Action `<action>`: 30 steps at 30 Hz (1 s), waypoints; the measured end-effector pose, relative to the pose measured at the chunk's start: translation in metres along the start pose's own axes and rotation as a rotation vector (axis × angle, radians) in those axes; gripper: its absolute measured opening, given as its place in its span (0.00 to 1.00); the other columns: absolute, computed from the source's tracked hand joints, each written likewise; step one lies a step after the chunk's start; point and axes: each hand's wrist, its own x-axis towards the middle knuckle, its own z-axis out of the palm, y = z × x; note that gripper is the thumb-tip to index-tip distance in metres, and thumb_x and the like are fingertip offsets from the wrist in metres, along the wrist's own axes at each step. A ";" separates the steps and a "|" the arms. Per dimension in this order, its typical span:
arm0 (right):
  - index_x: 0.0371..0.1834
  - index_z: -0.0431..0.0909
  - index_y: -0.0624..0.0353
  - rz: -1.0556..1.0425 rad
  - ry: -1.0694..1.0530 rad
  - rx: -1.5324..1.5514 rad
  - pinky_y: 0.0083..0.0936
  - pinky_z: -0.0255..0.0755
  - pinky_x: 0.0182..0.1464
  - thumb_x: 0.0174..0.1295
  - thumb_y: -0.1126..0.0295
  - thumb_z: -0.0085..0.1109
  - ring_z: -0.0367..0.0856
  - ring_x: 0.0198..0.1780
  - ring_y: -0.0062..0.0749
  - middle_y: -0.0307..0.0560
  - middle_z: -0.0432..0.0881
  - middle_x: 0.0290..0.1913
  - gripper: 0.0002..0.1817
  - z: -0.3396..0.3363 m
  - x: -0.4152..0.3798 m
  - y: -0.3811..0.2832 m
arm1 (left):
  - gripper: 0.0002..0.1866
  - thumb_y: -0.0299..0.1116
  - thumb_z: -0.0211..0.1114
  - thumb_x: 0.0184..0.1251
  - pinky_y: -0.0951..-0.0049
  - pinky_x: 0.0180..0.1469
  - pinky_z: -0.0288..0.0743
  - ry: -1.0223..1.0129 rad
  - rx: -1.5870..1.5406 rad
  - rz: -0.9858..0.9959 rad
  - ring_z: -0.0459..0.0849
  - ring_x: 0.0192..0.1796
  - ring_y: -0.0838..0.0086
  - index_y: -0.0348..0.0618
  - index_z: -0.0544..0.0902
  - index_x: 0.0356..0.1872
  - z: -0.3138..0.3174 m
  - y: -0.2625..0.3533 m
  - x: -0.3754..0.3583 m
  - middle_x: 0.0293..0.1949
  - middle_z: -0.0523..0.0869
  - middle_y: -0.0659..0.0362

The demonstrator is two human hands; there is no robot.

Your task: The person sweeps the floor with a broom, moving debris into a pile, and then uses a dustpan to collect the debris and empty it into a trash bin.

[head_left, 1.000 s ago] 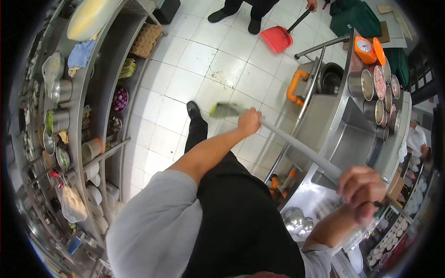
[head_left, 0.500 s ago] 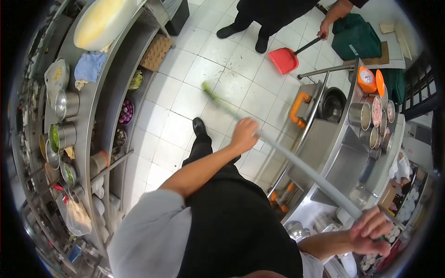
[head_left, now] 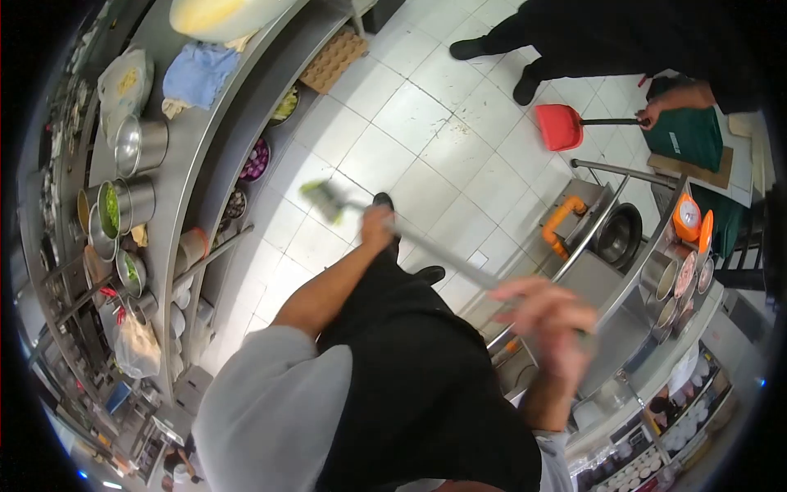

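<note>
A long grey broom handle (head_left: 447, 256) slants across the middle of the view. Around its lower part, close to the broom head, my left hand (head_left: 378, 229) is closed. At the handle's upper end is my right hand (head_left: 551, 316), blurred, with its fingers curled around the end. The green and white broom head (head_left: 324, 202) hangs over the white tiled floor (head_left: 402, 111), left of my shoe. Small green and brown scraps lie on the tiles farther forward.
A co-worker's hand (head_left: 652, 115) holds a red dustpan (head_left: 560, 127) at the upper right. A steel counter (head_left: 184, 164) with pots and bowls runs along the left. On the right are a sink counter, metal rails (head_left: 619, 170) and an orange pipe (head_left: 560, 227).
The broom head has swung left and nearer to me. Both my hands have moved left, the right one also forward. The co-worker and dustpan appear farther right in the view.
</note>
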 end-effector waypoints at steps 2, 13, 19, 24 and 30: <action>0.22 0.72 0.58 -0.170 -0.100 -0.182 0.45 0.88 0.36 0.80 0.47 0.54 0.91 0.44 0.63 0.51 0.85 0.25 0.30 -0.026 0.009 -0.055 | 0.20 0.24 0.79 0.49 0.55 0.72 0.74 -0.111 -0.298 -0.183 0.81 0.66 0.47 0.52 0.92 0.47 -0.013 0.100 0.091 0.55 0.87 0.49; 0.31 0.75 0.56 -0.138 -0.021 0.052 0.39 0.87 0.27 0.75 0.32 0.55 0.80 0.25 0.38 0.46 0.79 0.26 0.34 -0.114 0.000 -0.132 | 0.14 0.34 0.78 0.61 0.48 0.45 0.75 0.111 -0.381 -0.047 0.81 0.43 0.46 0.41 0.81 0.24 -0.144 0.175 0.128 0.33 0.82 0.49; 0.34 0.85 0.69 0.407 -0.226 0.235 0.36 0.84 0.48 0.78 0.72 0.56 0.89 0.46 0.38 0.57 0.88 0.48 0.14 -0.024 0.120 0.098 | 0.35 0.59 0.66 0.74 0.51 0.81 0.66 -0.428 0.260 -0.788 0.63 0.83 0.50 0.39 0.84 0.67 -0.112 -0.101 0.015 0.71 0.80 0.42; 0.32 0.83 0.69 0.046 -0.415 -0.045 0.36 0.82 0.51 0.77 0.71 0.58 0.89 0.42 0.42 0.53 0.87 0.36 0.14 -0.019 0.164 0.081 | 0.46 0.57 0.75 0.68 0.57 0.72 0.77 -0.092 0.030 -0.911 0.85 0.68 0.44 0.31 0.72 0.75 -0.115 -0.108 0.111 0.63 0.86 0.34; 0.22 0.77 0.65 -0.139 -0.139 -0.196 0.43 0.83 0.45 0.75 0.63 0.65 0.88 0.39 0.52 0.51 0.82 0.27 0.23 -0.093 0.181 -0.013 | 0.26 0.48 0.74 0.73 0.53 0.65 0.79 0.179 -0.182 -0.350 0.86 0.59 0.44 0.34 0.84 0.55 -0.034 0.023 0.333 0.53 0.89 0.39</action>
